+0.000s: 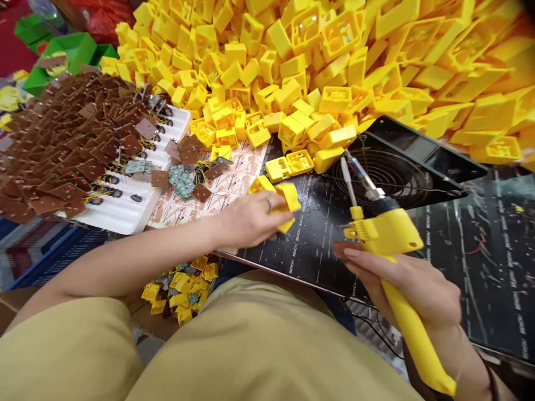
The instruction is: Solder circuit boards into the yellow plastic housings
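My left hand (251, 220) is closed round a yellow plastic housing (288, 196), held just above the black table top (292, 245). A ring shows on one finger. In my right hand (418, 287) is a yellow soldering gun (393, 229), its metal tip and a thin feed tube pointing up and away. Between the thumb and fingers of that same hand a small brown circuit board (346, 248) sticks out. Two yellow housings (290, 164) lie on the table just beyond my left hand.
A great heap of yellow housings (292, 67) covers the back. Brown circuit boards (79, 139) are piled on a white foam tray (142, 209) at left. A black fan (401, 161) stands at right. Yellow pieces and boards (184, 287) lie below the table edge.
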Demonstrator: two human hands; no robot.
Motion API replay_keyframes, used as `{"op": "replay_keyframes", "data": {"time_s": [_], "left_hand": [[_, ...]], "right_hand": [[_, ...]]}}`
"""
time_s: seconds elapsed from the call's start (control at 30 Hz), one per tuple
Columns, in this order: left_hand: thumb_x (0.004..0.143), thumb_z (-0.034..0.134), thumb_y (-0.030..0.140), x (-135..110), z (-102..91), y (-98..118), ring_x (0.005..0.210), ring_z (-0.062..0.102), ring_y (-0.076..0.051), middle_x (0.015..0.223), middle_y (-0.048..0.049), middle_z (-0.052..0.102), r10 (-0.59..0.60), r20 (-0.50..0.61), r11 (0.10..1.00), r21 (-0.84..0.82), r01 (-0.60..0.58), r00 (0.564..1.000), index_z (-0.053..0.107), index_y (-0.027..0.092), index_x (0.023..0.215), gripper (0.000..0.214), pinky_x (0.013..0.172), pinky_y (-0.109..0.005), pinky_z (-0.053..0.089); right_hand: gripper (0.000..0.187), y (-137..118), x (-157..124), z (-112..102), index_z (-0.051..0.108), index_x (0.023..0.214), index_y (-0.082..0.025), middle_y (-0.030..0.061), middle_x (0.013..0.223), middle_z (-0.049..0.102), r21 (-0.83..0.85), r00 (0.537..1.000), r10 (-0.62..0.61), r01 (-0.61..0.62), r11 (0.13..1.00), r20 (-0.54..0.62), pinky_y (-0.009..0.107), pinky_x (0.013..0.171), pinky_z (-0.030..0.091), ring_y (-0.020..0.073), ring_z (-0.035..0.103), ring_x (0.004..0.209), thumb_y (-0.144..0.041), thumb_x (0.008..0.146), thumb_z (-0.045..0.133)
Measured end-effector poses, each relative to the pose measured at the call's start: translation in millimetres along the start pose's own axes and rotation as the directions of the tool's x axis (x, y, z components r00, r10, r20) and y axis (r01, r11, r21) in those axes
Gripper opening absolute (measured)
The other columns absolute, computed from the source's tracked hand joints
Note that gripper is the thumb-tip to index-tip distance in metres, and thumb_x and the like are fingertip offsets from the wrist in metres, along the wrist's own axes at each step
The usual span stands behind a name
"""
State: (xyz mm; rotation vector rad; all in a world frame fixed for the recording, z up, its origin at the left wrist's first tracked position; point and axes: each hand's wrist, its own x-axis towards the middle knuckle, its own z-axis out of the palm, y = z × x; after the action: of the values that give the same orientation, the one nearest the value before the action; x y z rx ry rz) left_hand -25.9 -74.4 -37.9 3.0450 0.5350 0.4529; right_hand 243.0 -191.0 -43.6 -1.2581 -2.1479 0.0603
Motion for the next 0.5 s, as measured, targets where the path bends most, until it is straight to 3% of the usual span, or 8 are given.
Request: {"op": "replay_keyframes", "data": {"time_s": [0.07,0.17,0.27,0.37,0.5], "left_hand": [[0.092,0.055,0.021,-15,-1.3,16,0.124,0.056,-0.027,0.129,-0.0196,0.059,0.032,-0.036,0.998,-0.054,-0.034,0.999,0.059,0.012,0.119,0.029,0.096,-0.041,0.055],[0.091,0.058,0.035,-30,-6.6,26,0.141,0.039,-0.034,0.146,-0.0228,0.045,-0.023,0.004,0.997,-0.072,0.024,1.0,0.053,0.012,0.131,0.046,0.11,-0.05,0.045],[0.092,0.057,0.039,-42,-14.4,25,0.138,0.041,-0.036,0.147,-0.0242,0.044,-0.125,0.023,0.992,-0.004,0.125,0.992,0.052,0.012,0.134,0.05,0.108,-0.054,0.044],[0.091,0.058,0.036,-54,-17.4,22,0.133,0.044,-0.035,0.143,-0.0231,0.048,-0.214,-0.027,0.974,0.07,0.215,0.976,0.056,0.013,0.13,0.046,0.104,-0.053,0.046],[0.094,0.052,0.026,-67,-10.2,20,0.107,0.056,-0.027,0.114,-0.0169,0.066,-0.257,-0.044,0.963,0.079,0.26,0.965,0.061,0.01,0.122,0.034,0.093,-0.043,0.052]], "right_hand": [[0.022,-6,7,4,0.061,0.111,-0.025,-0.0027,0.096,0.074,0.01,0.999,-0.037,0.038,0.999,-0.033,0.017,0.06,0.052,0.0093,0.069,0.069,-0.021,0.091,0.066],[0.035,-15,15,14,0.057,0.115,-0.02,0.0039,0.098,0.072,0.089,0.999,-0.03,0.033,0.996,-0.039,0.025,0.069,0.057,0.0161,0.07,0.08,-0.032,0.086,0.073],[0.044,-17,21,25,0.053,0.118,-0.02,0.0073,0.105,0.069,0.117,0.999,-0.029,0.032,0.993,-0.031,0.036,0.083,0.058,0.0224,0.069,0.095,-0.036,0.083,0.075],[0.046,-8,25,31,0.051,0.121,-0.021,0.0087,0.109,0.067,0.036,0.998,-0.056,0.056,0.998,-0.007,0.044,0.095,0.054,0.0255,0.066,0.102,-0.03,0.083,0.075],[0.039,3,23,34,0.05,0.123,-0.021,0.0081,0.108,0.066,-0.026,0.997,-0.057,0.058,0.998,0.052,0.038,0.085,0.056,0.0236,0.065,0.098,-0.023,0.088,0.067]]}}
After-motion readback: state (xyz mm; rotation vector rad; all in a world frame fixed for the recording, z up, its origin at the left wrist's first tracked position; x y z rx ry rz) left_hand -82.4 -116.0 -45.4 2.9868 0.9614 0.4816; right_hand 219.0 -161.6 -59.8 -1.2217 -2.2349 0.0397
